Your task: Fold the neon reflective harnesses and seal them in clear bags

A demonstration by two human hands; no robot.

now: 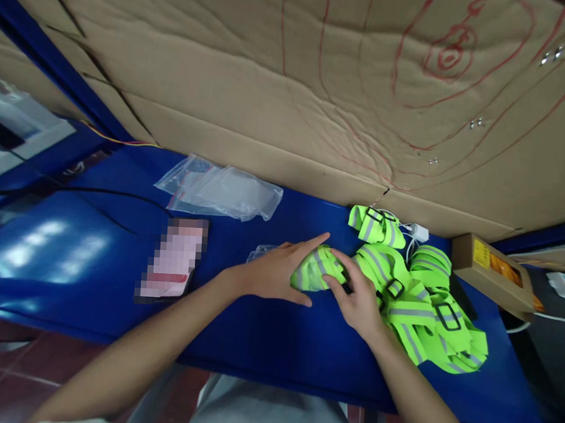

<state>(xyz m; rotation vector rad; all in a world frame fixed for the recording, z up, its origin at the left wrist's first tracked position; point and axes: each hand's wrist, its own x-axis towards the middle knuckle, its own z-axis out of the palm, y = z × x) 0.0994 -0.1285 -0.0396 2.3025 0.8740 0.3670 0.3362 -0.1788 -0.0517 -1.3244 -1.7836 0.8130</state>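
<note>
A folded neon-green reflective strap bundle (313, 270) with grey stripes lies on the blue table (95, 252), held between both hands. My left hand (274, 274) cups its left side, index finger stretched over the top. My right hand (356, 297) pinches its right end with thumb and fingers. Just right of the hands lies a loose pile of more green reflective straps (424, 307) with black buckles, and another folded strap (375, 226) sits behind them.
Clear zip bags (221, 192) lie at the back of the table, with one more clear bag (260, 252) behind my left hand. A blurred-out flat item (173, 259) lies to the left. A small cardboard box (492, 270) and a white charger (418, 232) sit right. Cardboard wall (318, 81) behind.
</note>
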